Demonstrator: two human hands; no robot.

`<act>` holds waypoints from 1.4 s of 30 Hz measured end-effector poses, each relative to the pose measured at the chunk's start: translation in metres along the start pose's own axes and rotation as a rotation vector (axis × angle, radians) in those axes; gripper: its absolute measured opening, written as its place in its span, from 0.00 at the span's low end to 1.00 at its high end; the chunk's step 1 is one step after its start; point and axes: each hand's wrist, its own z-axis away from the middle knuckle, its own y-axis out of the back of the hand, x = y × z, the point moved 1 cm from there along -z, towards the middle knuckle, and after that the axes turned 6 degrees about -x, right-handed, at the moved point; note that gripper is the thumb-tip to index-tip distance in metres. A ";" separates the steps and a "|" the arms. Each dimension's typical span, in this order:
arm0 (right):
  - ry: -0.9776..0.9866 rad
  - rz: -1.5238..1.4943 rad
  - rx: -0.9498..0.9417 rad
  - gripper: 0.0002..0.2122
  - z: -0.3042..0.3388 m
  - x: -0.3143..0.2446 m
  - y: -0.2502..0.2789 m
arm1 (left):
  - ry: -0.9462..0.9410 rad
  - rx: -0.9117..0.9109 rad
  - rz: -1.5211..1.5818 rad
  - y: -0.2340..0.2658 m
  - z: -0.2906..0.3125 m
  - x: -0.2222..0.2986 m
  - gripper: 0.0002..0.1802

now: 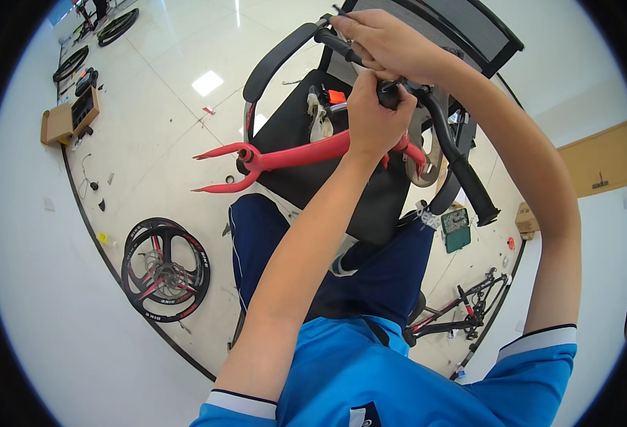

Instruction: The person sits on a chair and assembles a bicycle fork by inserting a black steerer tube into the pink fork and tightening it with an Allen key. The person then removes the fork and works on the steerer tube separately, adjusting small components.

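Note:
A red bicycle frame (295, 154) lies across the black seat of an office chair (367, 206), its forked end pointing left. A black handlebar (438, 117) sits at the frame's right end, one grip (475, 192) reaching down to the right. My left hand (377, 114) is closed around a black stem at the middle of the bar. Just above it, my right hand (388, 46) is closed on a thin dark tool, whose end (339, 10) sticks out past the fingers. The fingers hide where the tool meets the bar.
On the seat lie stained gloves (319, 117) and an orange item (337, 97). Black wheels (165, 270) rest on the floor at left. An opened cardboard box (61, 122) stands by the left wall. At right are a green case (457, 231) and a dark bicycle frame (463, 309).

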 end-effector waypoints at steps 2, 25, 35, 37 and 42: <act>0.386 0.474 0.080 0.13 -0.013 0.007 0.001 | 0.050 -0.002 0.092 -0.001 0.000 0.007 0.12; -0.127 0.076 -0.497 0.19 -0.030 -0.005 -0.019 | 0.036 0.052 0.166 -0.008 0.000 -0.008 0.07; -0.362 -0.124 -0.630 0.21 -0.044 -0.004 -0.010 | 0.181 -0.070 0.169 -0.007 0.000 -0.011 0.11; -0.378 -0.139 -0.648 0.21 -0.046 -0.004 -0.009 | 0.171 -0.059 0.179 -0.009 0.000 -0.013 0.11; -0.368 -0.209 -0.581 0.21 -0.048 0.001 -0.010 | 0.137 -0.010 0.146 -0.009 -0.001 -0.014 0.09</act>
